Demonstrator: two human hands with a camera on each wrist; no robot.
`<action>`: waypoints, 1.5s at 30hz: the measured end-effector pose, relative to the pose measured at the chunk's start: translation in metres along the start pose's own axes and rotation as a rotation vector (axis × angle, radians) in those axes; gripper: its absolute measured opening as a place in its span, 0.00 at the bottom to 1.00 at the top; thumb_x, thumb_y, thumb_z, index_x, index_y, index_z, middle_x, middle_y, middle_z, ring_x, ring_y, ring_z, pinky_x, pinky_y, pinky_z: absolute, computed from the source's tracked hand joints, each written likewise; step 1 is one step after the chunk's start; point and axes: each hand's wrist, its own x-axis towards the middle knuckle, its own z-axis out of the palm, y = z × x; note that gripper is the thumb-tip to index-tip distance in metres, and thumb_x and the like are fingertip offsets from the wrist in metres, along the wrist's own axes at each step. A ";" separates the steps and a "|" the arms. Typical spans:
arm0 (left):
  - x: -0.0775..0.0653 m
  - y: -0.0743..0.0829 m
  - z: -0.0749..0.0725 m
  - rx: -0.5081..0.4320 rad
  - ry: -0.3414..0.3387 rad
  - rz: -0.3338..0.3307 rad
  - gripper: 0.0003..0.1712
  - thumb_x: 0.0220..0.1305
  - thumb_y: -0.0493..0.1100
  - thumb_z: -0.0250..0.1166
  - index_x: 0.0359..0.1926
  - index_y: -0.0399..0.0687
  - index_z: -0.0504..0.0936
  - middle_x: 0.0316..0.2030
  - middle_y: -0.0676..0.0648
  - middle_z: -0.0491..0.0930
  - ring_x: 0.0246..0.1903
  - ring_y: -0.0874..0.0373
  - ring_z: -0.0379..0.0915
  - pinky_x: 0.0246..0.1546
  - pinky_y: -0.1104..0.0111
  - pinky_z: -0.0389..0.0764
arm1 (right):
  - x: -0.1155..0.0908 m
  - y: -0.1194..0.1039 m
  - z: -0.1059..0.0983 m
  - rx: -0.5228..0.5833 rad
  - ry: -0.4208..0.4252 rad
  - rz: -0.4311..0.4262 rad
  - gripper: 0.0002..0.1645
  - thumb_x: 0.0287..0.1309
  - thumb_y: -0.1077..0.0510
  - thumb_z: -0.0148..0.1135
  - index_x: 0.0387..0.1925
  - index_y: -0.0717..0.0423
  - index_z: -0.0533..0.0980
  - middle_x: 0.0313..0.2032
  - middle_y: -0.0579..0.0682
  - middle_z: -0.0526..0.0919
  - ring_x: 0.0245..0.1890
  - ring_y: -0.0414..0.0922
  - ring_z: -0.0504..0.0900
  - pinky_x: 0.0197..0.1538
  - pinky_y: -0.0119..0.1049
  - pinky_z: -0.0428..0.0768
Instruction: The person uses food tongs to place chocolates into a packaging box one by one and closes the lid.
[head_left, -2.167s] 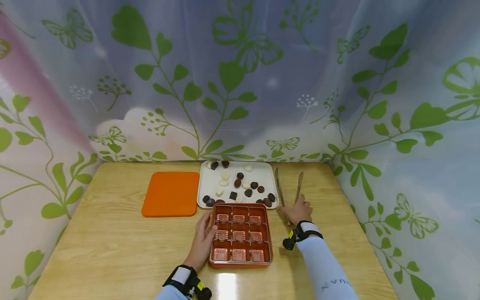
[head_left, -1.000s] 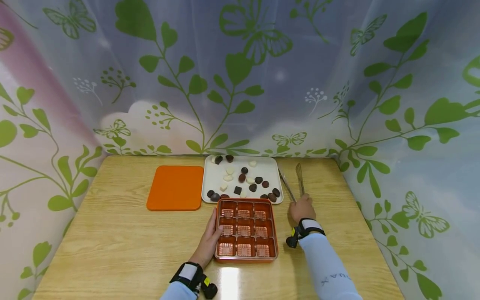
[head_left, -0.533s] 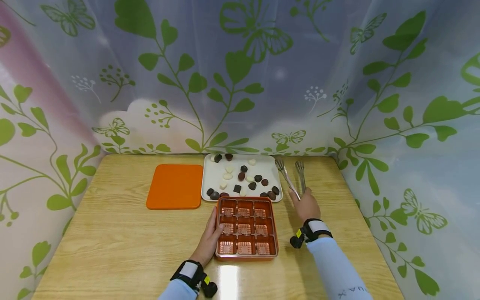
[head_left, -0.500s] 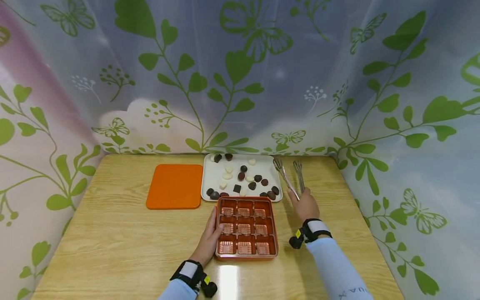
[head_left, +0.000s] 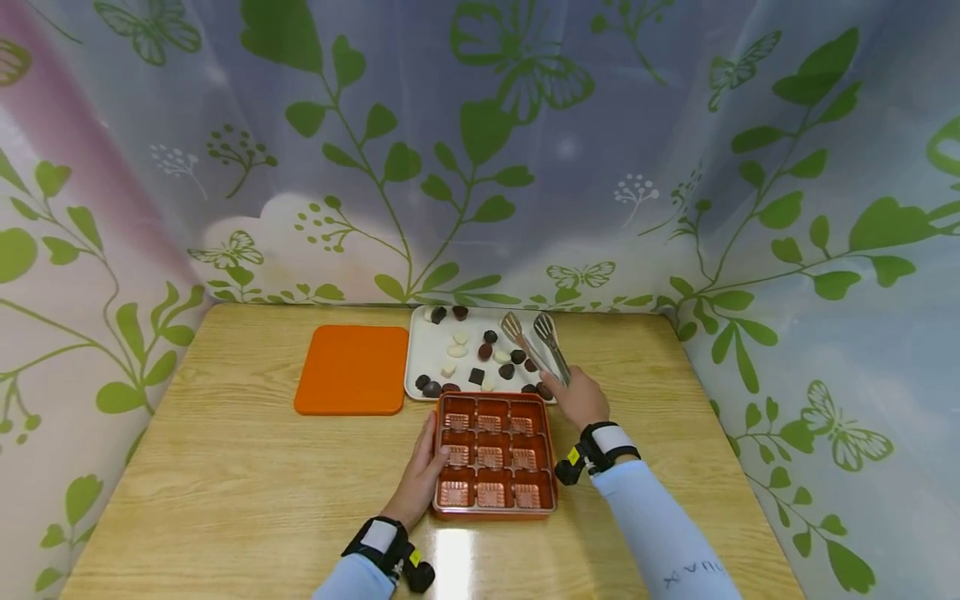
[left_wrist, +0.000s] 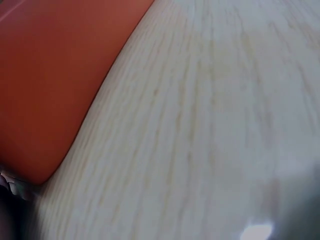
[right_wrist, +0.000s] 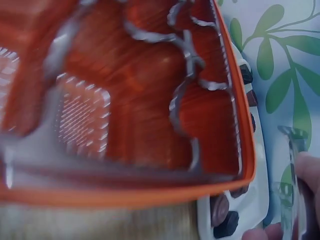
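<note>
Through my remote feed I see draped fabric behind and on both sides of a wood-grain surface, printed with green leaves and butterflies over mauve, white and blue. I catch bright glare near the surface's front.

A light wood-grained table was marked by a patch of glare on its near side. At far left, an orange board was laid flat; just right of it, a white tray was set at the far edge. Nearer, an orange box divided into compartments was placed.
</note>
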 end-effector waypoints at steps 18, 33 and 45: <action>0.000 -0.002 -0.002 -0.024 -0.012 0.007 0.36 0.75 0.43 0.43 0.74 0.52 0.34 0.73 0.47 0.32 0.71 0.50 0.28 0.69 0.48 0.38 | 0.034 -0.022 0.014 -0.168 -0.026 0.068 0.37 0.60 0.33 0.52 0.48 0.64 0.76 0.21 0.54 0.76 0.13 0.45 0.67 0.13 0.34 0.59; -0.001 -0.007 -0.001 -0.034 -0.011 0.008 0.36 0.75 0.42 0.44 0.74 0.52 0.35 0.73 0.47 0.34 0.71 0.50 0.30 0.69 0.50 0.41 | 0.047 -0.024 0.030 -0.190 -0.034 0.043 0.33 0.61 0.37 0.54 0.49 0.64 0.77 0.22 0.55 0.79 0.14 0.48 0.73 0.14 0.37 0.64; 0.000 -0.009 -0.003 -0.037 -0.017 0.046 0.35 0.75 0.41 0.43 0.74 0.50 0.35 0.73 0.48 0.35 0.71 0.51 0.31 0.69 0.48 0.40 | 0.050 -0.032 0.025 -0.163 -0.034 0.053 0.24 0.63 0.41 0.55 0.33 0.61 0.77 0.15 0.51 0.72 0.12 0.46 0.68 0.13 0.36 0.61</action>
